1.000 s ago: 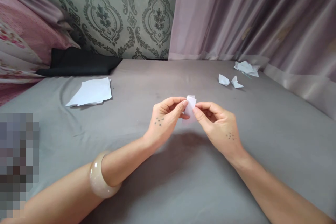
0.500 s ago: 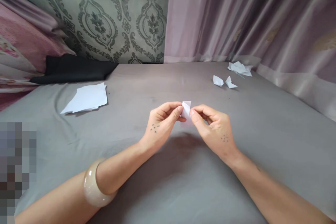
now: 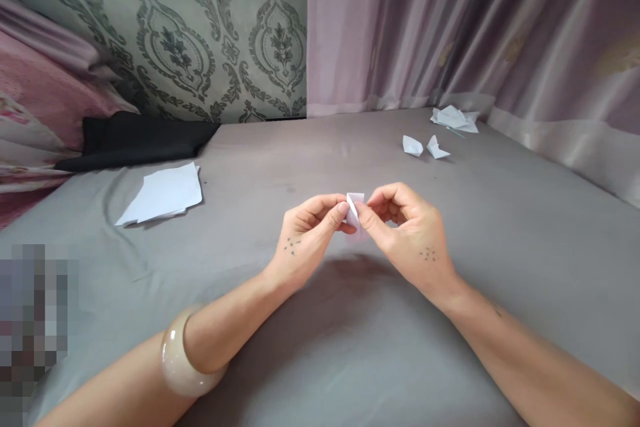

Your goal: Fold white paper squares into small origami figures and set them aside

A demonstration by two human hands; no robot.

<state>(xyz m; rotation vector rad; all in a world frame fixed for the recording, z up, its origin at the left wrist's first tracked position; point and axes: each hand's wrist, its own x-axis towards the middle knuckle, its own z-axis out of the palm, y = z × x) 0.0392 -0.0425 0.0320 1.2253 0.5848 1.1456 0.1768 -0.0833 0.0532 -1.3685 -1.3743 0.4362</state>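
Note:
Between my two hands is a small folded piece of white paper (image 3: 355,199), held up above the grey sheet. My left hand (image 3: 306,235) pinches its left edge between thumb and fingers. On the other side, the thumb of my right hand (image 3: 415,233) presses against the paper's front, while the index finger is bent near its right edge. The paper has a slanting fold across its face, and its lower part is partly hidden by fingertips. A pale bangle (image 3: 183,363) circles my left forearm.
A stack of white paper (image 3: 170,192) lies on the grey sheet (image 3: 280,167) at left, before a black cloth (image 3: 145,140). Two folded paper pieces, one a pointed shape (image 3: 437,147), lie at right. Behind them is a paper pile (image 3: 455,118) near the curtain (image 3: 345,33).
My right thumb has slid left onto the face of the paper, and the right fingers have lifted a little. My left hand keeps its pinch. The view has turned slightly.

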